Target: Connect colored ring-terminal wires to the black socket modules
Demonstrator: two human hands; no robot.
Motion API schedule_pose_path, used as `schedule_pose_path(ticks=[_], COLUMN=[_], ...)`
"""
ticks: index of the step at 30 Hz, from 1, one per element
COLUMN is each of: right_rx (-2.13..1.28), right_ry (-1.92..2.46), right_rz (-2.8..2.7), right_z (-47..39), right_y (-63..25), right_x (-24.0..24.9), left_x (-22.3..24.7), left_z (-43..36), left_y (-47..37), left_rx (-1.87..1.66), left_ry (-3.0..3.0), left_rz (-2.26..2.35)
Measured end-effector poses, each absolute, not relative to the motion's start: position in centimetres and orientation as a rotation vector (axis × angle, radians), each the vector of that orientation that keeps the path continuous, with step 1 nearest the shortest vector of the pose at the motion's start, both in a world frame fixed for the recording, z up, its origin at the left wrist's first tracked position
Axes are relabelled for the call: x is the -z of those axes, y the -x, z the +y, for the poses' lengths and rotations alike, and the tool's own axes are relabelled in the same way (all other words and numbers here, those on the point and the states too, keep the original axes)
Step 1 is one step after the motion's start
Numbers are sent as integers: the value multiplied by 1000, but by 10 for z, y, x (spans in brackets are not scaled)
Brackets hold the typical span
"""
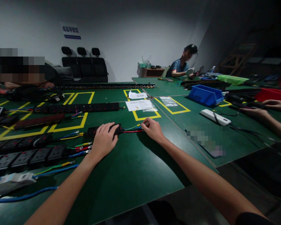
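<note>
My left hand lies over a black socket block, its fingers curled round the block's top and near side. Red, blue and yellow-green wires run out of the block's right end. At their far end my right hand is closed, thumb and fingertips pinching the wire ends. The fingers partly hide the metal terminals there. Left of my left hand lie more black socket strips, with wires ending in ring terminals.
Yellow tape outlines and paper sheets mark the green table. To the right are a white power strip, a blue bin and a phone-like slab. Another person's hands work at the right; other people sit behind and left.
</note>
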State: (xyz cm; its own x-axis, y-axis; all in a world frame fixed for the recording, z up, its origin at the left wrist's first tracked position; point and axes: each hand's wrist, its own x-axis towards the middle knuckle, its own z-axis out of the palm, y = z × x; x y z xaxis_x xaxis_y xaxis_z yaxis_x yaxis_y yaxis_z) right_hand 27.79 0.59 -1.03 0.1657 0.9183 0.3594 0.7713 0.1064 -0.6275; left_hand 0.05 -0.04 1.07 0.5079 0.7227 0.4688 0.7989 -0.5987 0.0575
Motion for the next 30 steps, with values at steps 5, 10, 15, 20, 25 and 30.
schedule_pose_path(ticks=[5, 10, 15, 20, 25, 30], right_rx=[-191, -201, -166, -197, -223, -226], right_ry=[1576, 1592, 1653, 1635, 1591, 1541], right_rz=[-1676, -1659, -1646, -1641, -1655, -1708], right_z=[9, 11, 10, 9, 11, 13], right_y=[-282, -281, -280, -281, -282, -285], right_x=[13, 17, 17, 18, 19, 22], left_x=[-8, -7, -6, -5, -6, -7], left_z=[1, 0, 1, 1, 1, 0], left_y=[0, -1, 0, 0, 0, 0], left_rx=[690, 701, 724, 718, 705, 703], left_ry=[2554, 2549, 2556, 2558, 2560, 2555], left_rz=[-1298, -1296, -1302, -1297, -1291, -1296])
